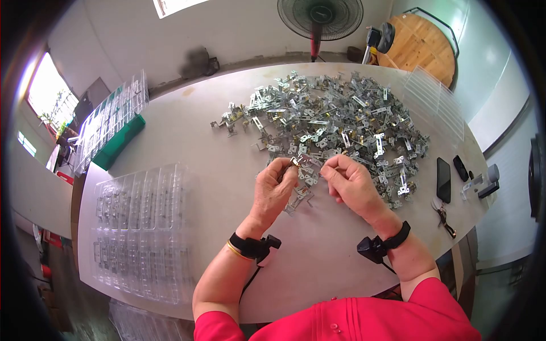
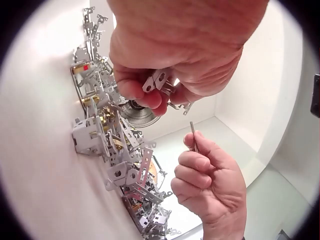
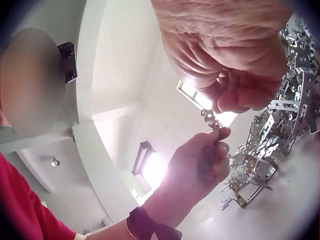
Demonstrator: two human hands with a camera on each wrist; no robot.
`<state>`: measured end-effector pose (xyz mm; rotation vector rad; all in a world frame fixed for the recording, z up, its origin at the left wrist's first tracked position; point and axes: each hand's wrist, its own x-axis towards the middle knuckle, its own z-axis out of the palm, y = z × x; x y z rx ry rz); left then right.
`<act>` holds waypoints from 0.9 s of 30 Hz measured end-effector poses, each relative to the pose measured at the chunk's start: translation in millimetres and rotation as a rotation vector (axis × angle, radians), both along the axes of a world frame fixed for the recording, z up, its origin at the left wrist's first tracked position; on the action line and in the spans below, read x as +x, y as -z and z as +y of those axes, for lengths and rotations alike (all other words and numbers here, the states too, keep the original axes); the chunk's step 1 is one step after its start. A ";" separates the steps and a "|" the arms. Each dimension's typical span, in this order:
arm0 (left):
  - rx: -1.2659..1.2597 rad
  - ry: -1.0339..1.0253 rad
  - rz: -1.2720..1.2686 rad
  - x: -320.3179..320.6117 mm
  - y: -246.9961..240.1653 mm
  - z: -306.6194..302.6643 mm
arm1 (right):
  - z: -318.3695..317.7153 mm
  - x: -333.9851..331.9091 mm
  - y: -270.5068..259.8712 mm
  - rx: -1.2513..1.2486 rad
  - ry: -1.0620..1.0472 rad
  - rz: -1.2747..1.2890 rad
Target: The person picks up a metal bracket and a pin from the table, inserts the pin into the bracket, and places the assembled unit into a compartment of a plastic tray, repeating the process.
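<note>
Red shirt (image 1: 335, 324) fills the 6 o'clock edge of the head view. Past it, left hand (image 1: 274, 190) and right hand (image 1: 350, 182) meet over the table (image 1: 216, 142), fingertips nearly touching. Small bracket (image 1: 294, 162) sits at the left fingertips, right at the 6 o'clock rim of the pile of brackets (image 1: 341, 113). Plastic trays (image 1: 142, 227) at 9 o'clock, phone (image 1: 443, 179) at 3 o'clock. Left wrist view: left hand (image 2: 190, 45) at 12 o'clock, thumb and forefinger curled and clamped on the bracket (image 2: 159, 80). Right hand (image 2: 210, 185) at 6 o'clock, fingers curled, pinching a thin pin (image 2: 193, 136) upright, apart from the bracket. Right wrist view: right hand (image 3: 235, 55) at 12 o'clock, fingers bunched together, pin too small to make out. Left hand (image 3: 200, 160) at 6 o'clock holds the bracket (image 3: 210, 119) up. Bracket looks light, stiff and slick, edges likely sharp, so best gripped by its flat sides. Pin would roll and drop easily, so pinch it near the lower end.
</note>
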<state>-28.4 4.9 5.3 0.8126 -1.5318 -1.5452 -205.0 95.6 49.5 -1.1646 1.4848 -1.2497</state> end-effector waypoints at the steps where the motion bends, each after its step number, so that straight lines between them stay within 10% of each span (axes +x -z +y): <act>1: 0.000 0.002 -0.002 0.0 0.9 -0.4 | 0.6 0.8 2.2 0.000 0.002 -0.002; 27: -0.612 -0.062 -0.177 -3.9 11.3 4.3 | -6.3 -9.5 15.2 0.072 -0.171 -0.156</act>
